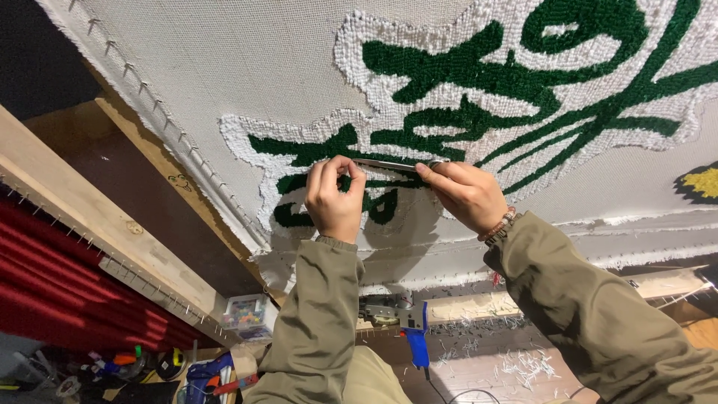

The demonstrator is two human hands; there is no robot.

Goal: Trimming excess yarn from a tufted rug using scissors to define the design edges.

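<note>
Both hands are pressing at the tufted cloth: the left hand is pinching closed on green yarn, while the right hand is gripping slim metal scissors, lying crosswise between the fingers, tip toward the left thumb.

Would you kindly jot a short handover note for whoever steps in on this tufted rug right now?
Left hand: fingers pinched at the green pile beside the scissors' tip.
Right hand: holds the scissors, laid flat across the rug.
The rug hangs on a wooden frame; a tufting gun rests on the ledge below.
Done: green and white design tufted; yarn clippings lie below.
Left: how much trimming remains cannot be told.
</note>
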